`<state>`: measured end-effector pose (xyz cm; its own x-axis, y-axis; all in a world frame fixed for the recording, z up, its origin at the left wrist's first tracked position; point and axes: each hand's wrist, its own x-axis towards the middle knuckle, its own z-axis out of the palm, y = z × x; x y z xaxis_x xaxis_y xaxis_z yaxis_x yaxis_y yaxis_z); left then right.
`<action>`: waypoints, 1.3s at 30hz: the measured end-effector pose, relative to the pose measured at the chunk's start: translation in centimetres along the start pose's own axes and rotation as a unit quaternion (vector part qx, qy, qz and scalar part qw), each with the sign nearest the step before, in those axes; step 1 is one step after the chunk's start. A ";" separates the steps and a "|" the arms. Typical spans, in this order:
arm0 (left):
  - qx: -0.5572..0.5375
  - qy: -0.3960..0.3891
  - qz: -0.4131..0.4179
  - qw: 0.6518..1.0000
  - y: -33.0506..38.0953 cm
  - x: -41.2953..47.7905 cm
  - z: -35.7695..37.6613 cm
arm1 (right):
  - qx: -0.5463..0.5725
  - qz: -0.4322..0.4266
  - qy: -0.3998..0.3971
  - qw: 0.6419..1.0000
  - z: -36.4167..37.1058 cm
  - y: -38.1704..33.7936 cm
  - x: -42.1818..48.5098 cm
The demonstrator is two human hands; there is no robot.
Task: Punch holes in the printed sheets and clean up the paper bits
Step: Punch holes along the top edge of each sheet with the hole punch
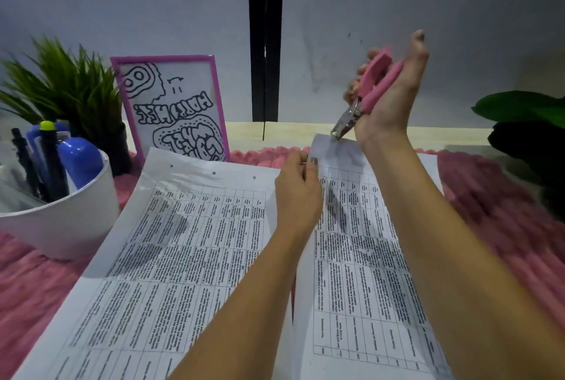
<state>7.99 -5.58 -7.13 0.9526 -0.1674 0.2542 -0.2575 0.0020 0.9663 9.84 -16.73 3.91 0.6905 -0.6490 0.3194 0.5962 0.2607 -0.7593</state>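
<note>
Your right hand (394, 95) is closed round the pink handles of the hole punch (367, 92), with the thumb sticking up free. You hold it nose-down so its metal tip meets the far edge of the right-hand sheet (354, 257). Whether the paper sits inside the slot is too small to tell. Your left hand (298, 187) pinches that sheet's left margin near the top corner and raises the far end off the pink knitted mat (489, 211). I judge this is to stiffen the paper and offer its edge to the punch. The other sheet (183, 257) lies flat just beside it on the left, with three holes along its far edge, so it looks finished and parked out of the way. No holes show in the held sheet, so this one seems barely begun. I see no paper bits on the mat or the pale worktop (293, 132); they may be caught in the punch or lost in the knit.
</note>
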 end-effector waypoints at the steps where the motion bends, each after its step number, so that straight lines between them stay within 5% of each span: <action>1: -0.001 0.001 0.002 1.000 0.0 0.0 0.0 | -0.010 0.002 0.000 1.000 0.0 0.3 -0.1; 13: 0.007 0.014 0.018 1.000 -0.1 0.0 0.2 | -0.098 0.027 0.001 0.995 -0.5 1.8 -0.1; 39: 0.057 0.004 0.031 0.998 -0.4 -0.3 0.3 | -0.086 0.024 0.087 0.992 -0.6 1.8 -0.7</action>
<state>7.71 -5.83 -7.58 0.9351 -0.1634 0.3144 -0.3328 -0.1008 0.9376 10.17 -16.29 1.99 0.6255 -0.7569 0.1896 0.4756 0.1772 -0.8617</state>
